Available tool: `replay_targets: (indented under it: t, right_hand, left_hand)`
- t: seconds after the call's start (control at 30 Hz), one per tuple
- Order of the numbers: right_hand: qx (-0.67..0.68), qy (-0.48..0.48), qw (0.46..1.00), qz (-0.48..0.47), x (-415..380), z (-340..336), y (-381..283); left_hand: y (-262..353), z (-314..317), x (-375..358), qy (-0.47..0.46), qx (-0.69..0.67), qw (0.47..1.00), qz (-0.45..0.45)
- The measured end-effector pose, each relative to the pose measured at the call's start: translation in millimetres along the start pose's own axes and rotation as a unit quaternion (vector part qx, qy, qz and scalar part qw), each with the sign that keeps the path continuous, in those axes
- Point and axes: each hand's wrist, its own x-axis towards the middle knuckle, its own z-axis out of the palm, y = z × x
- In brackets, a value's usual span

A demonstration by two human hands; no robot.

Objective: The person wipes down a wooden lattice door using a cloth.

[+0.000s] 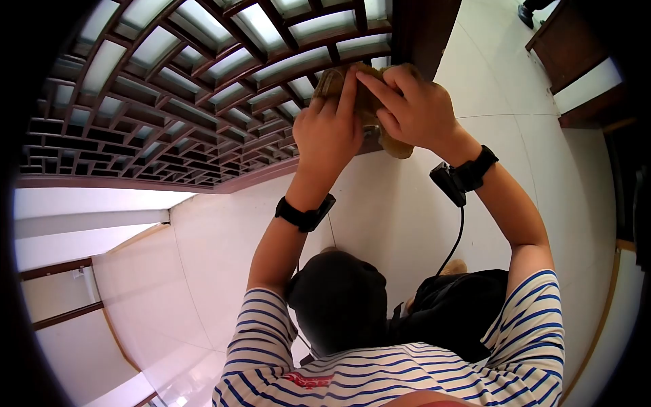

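A brownish-yellow cloth is bunched up against the lower right part of a dark wooden lattice screen. My left hand grips the cloth from the left, its index finger stretched along it and the other fingers curled. From the right, my right hand pinches the same cloth, with its index fingertip close to the left one. Part of the cloth hangs below my right hand. The fingertips press near the lattice bars, and the exact contact is partly hidden by the hands.
Pale floor tiles lie beneath my arms. A cable runs down from the band on my right wrist. Dark wooden furniture stands at the upper right, near another person's shoe. The screen's thick frame post rises beside my right hand.
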Motion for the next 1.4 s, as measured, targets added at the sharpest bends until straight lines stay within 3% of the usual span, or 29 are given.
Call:
replay_targets:
  t: [0.1,0.2,0.43,0.67,0.83,0.9,1.4]
  right_hand:
    - [0.011,0.001,1.000,0.005,4.3,1.8,-3.1]
    - [-0.036,-0.026,0.999,0.027,9.1,1.3,-15.2]
    - [-0.072,-0.082,0.987,0.118,25.5,3.2,-37.2]
    - [-0.021,-0.123,0.982,0.140,28.2,1.6,-36.7]
    - [0.045,-0.094,0.985,0.140,23.1,5.2,-32.0]
    - [0.065,-0.089,0.984,0.138,21.2,6.2,-30.5]
    - [0.135,-0.044,0.986,0.083,17.9,15.2,-24.9]
  left_hand:
    - [1.2,5.4,-1.7,-0.042,0.016,0.998,-0.040]
    - [-3.0,12.8,0.0,0.005,0.001,1.000,-0.027]
    - [-0.2,11.5,2.1,-0.038,0.022,0.999,-0.027]
    - [1.7,10.0,2.5,0.014,0.036,0.999,-0.017]
    - [5.6,5.2,0.5,0.000,0.041,0.999,-0.023]
    - [8.2,5.8,-3.0,-0.046,0.064,0.996,-0.051]
    - [13.0,-1.5,-8.0,-0.035,0.080,0.993,-0.074]
